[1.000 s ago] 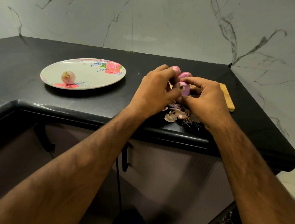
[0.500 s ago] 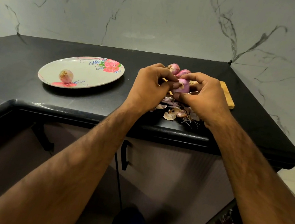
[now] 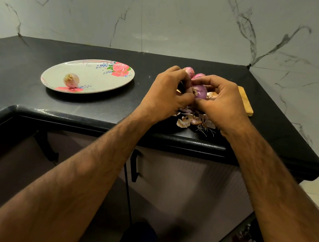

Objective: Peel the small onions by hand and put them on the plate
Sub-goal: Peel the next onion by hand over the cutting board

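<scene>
Turned the purple onion (image 3: 200, 91) a bit since before. Held tight in left hand (image 3: 167, 94) and right hand (image 3: 223, 102), over peels (image 3: 186, 122) near the front edge of the counter (image 3: 19, 85). One peeled onion (image 3: 71, 80) on the plate (image 3: 100, 78); two other onions (image 3: 189, 71) still waiting behind.

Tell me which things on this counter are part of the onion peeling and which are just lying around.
Part of the job: the onion held by the left hand and right hand; two more onions behind them; the peeled onion on the plate.
Lying about: wooden board; peel scraps.
</scene>
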